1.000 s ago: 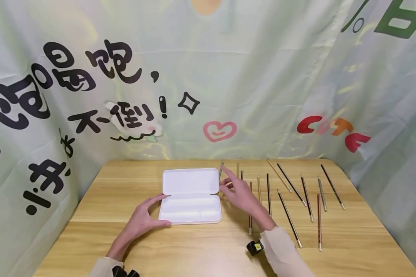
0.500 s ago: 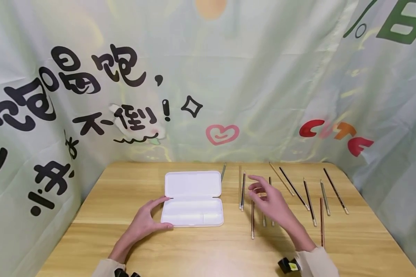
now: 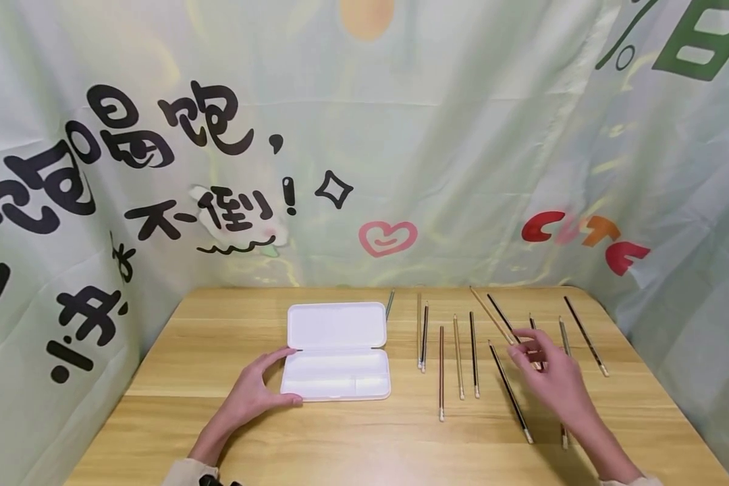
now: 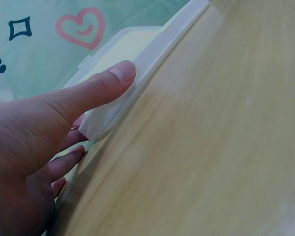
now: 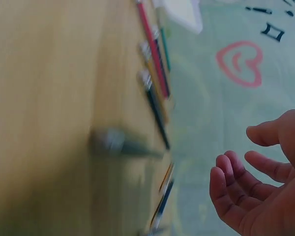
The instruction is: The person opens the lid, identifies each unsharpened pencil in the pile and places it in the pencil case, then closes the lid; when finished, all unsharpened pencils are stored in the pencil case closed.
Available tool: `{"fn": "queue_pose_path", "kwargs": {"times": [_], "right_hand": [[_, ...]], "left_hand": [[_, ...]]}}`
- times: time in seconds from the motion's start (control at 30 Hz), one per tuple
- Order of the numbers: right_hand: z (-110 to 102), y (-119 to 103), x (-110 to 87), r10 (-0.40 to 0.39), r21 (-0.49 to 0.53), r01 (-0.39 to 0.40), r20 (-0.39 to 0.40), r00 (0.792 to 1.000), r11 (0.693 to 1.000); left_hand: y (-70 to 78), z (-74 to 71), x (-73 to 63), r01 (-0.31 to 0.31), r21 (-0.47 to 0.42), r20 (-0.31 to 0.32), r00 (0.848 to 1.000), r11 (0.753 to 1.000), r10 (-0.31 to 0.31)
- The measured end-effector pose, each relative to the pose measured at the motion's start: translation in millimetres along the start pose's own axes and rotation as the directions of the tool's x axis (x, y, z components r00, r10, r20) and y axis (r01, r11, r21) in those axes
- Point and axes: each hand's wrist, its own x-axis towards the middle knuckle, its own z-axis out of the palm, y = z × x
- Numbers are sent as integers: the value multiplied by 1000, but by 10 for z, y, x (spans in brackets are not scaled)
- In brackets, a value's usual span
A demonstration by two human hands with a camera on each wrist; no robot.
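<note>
An open white pencil case (image 3: 334,366) lies on the table, its lid folded back. My left hand (image 3: 250,388) grips its left end, thumb at the front edge and index finger near the hinge; in the left wrist view the thumb (image 4: 105,83) presses on the case wall. My right hand (image 3: 549,374) hovers over the pencils on the right, fingers loosely bent and holding nothing, as the right wrist view also shows. Near its fingertips lie a black pencil (image 3: 511,395) and a natural-wood pencil (image 3: 489,312). Parts of other pencils are hidden beneath this hand.
Several more pencils lie spread to the right of the case, among them a reddish-brown pencil (image 3: 441,371) and a black pencil (image 3: 586,336) at the far right. A teal pencil (image 3: 390,304) lies beside the lid. A printed curtain (image 3: 462,169) hangs behind the wooden table (image 3: 352,439).
My right hand has moved from beside the case's lid rightward across the pencils. The left hand stays at the left end of the case, and the pencils lie as before.
</note>
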Motion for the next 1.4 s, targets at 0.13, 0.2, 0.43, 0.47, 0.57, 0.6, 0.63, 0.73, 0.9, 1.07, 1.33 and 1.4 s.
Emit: {"fn": "queue_pose_path", "kwargs": {"times": [0.13,0.2,0.43,0.47,0.57,0.6,0.63,0.73,0.9,1.07,1.33,1.4], "right_hand": [[-202,227,-62,47,-49,-46,4,999,998],[-305,356,-76,81,-67,-80,8,997,995],[-592,872,15,129,-88,-133,-46,991,987],[-614,941,30,132,-78,-136,-52,990,988],[-659,1119,76,156,-59,-159,-45,987,986],[-665,1170,91,166,-57,-168,-41,985,984],[-670,1215,105,177,-60,-179,-40,983,982],[-669,1330,139,219,-65,-220,-30,975,973],[-646,1481,180,256,-93,-258,-30,966,962],[-600,1578,255,234,-183,-236,-31,972,954],[-601,1594,361,222,-288,-214,-4,975,933],[-620,1589,372,216,-302,-206,2,976,931]], "left_hand": [[8,-26,12,-10,6,2,1000,1000,10],[13,-37,16,-12,8,2,1000,1000,12],[4,-48,5,-7,9,-3,1000,1000,7],[0,-46,5,-8,11,-3,1000,1000,8],[-8,-40,5,-11,14,-1,1000,1000,11],[-9,-38,6,-12,13,-2,1000,1000,12],[-11,-34,7,-13,13,-2,1000,1000,13],[-12,-27,9,-14,11,1,1000,1000,14],[-18,-17,4,-13,3,7,1000,1000,13],[-23,-18,-9,-8,6,6,1000,1000,8],[-4,-17,-20,-6,11,4,1000,1000,6],[5,-15,-13,-5,12,2,1000,1000,5]]}}
